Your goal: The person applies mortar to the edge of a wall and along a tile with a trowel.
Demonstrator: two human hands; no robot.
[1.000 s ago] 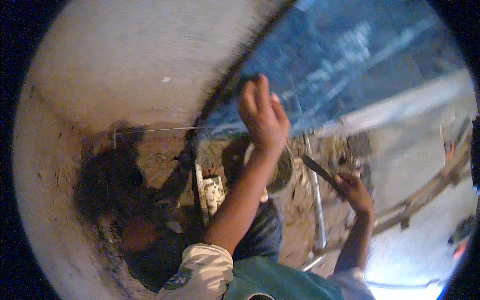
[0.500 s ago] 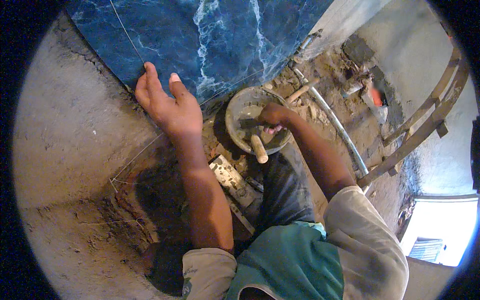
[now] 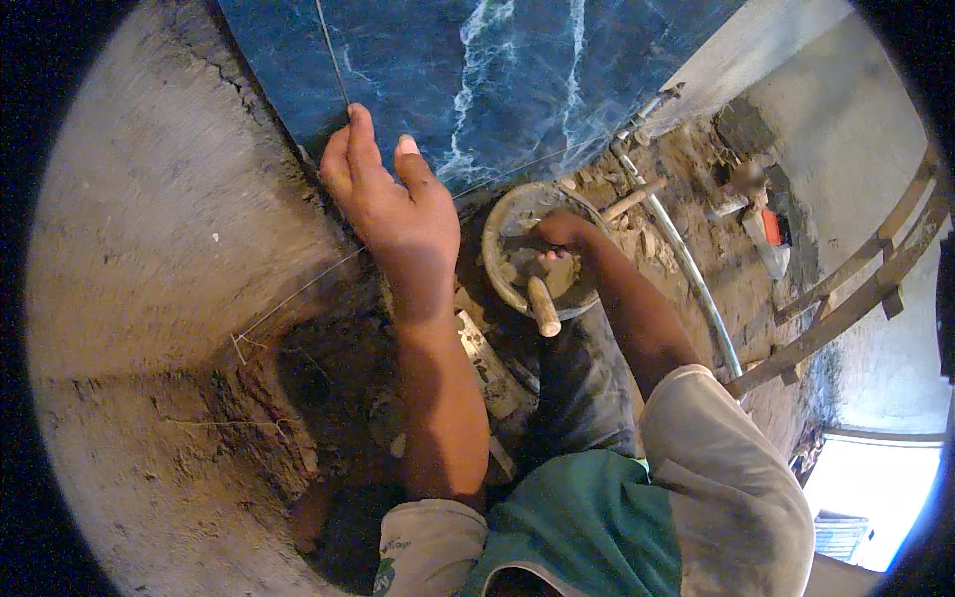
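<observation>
1. Right hand gripping wooden-handled trowel inside round mortar-filled pan.
2. Left hand open, fingers spread flat on blue marbled tile, left of pan.
3. Pan sits just below tile's edge.

No signs or screens showed. The one label-like mark was a small round printed patch, dark on the pale grey sleeve, near the lower edge and left of the green vest; its detail was too small to make out.
</observation>
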